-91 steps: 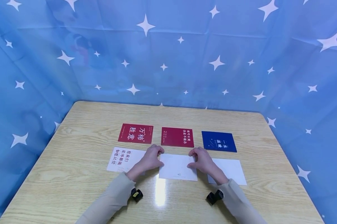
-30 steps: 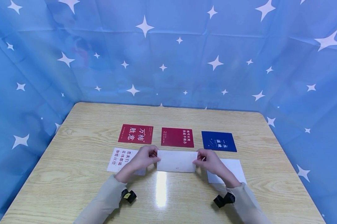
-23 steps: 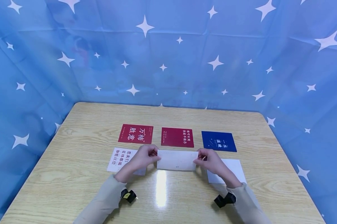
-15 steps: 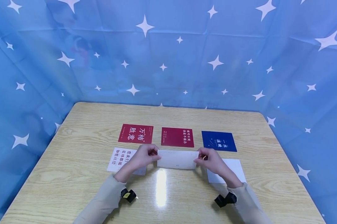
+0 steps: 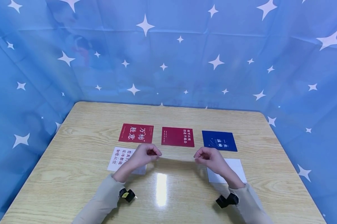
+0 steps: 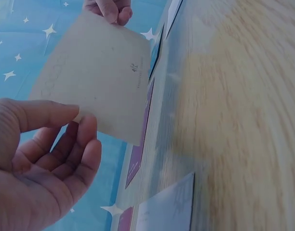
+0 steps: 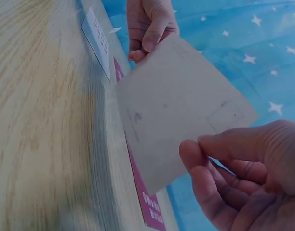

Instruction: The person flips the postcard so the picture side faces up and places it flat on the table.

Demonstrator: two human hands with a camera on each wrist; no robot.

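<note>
My left hand (image 5: 142, 156) pinches one short edge of a postcard between thumb and fingers. My right hand (image 5: 211, 159) pinches the opposite edge. Held off the table, the postcard (image 6: 101, 72) appears nearly edge-on in the head view, as a thin pale line. Both wrist views show its pale face with small print and, in the right wrist view, a stamp box near a corner. Beneath my left forearm lies a white card with red characters (image 5: 121, 157). A blank white card (image 5: 234, 168) is partly covered by my right hand and wrist.
Behind my hands, a red card with large characters (image 5: 136, 133), a second red card (image 5: 175, 137) and a blue card (image 5: 219, 140) form a row on the wooden table (image 5: 101, 115). A blue star-patterned curtain (image 5: 168, 46) hangs beyond the table's far edge.
Three seconds ago the postcard lay flat with both hands at its sides. It has since been lifted and tilted up until nearly edge-on to the head view. The other cards stay put.
</note>
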